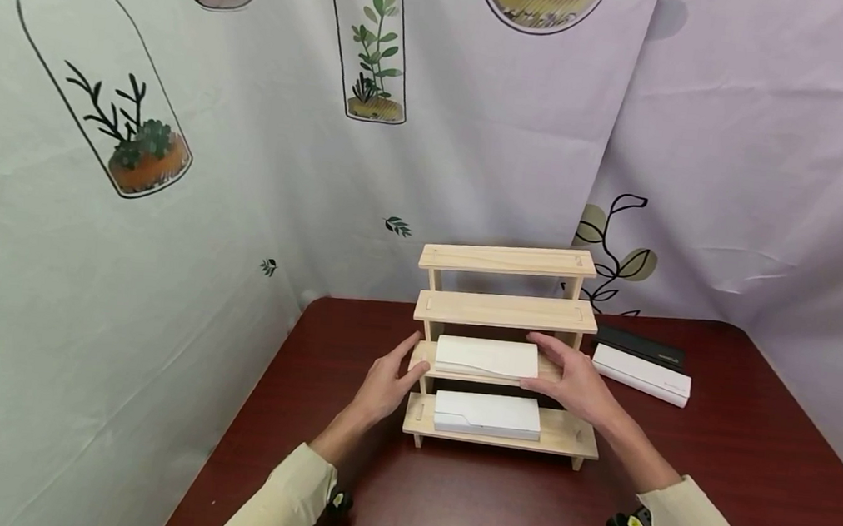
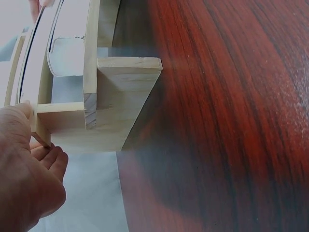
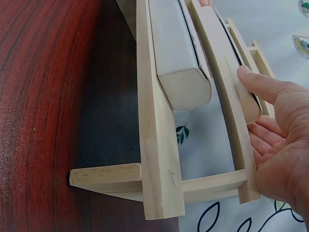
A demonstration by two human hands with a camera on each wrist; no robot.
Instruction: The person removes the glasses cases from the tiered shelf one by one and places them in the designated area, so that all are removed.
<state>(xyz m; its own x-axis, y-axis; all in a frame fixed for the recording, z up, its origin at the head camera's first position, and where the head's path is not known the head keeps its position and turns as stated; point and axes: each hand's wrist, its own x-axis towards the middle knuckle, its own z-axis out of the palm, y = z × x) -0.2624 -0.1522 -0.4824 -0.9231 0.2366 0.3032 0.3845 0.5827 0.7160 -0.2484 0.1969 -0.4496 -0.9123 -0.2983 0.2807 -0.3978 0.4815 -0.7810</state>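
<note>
A four-tier wooden display rack (image 1: pixel 508 310) stands on the table. On its second tier from the bottom lies a white oblong flap-lid case (image 1: pixel 487 357); another white case (image 1: pixel 488 415) rests on the lowest tier. My left hand (image 1: pixel 383 383) grips the left end of the second tier, thumb on top and fingers curled below it in the left wrist view. At the upper case's right end, my right hand (image 1: pixel 577 381) holds it between thumb at the front and fingers behind. The right wrist view shows that thumb (image 3: pixel 263 86) against the case's edge.
Right of the rack, a white case (image 1: pixel 641 374) and a black case (image 1: pixel 640 346) lie side by side on the dark red table (image 1: pixel 490 511). The two upper tiers hold nothing. A plant-print curtain (image 1: pixel 497 169) hangs close behind the rack.
</note>
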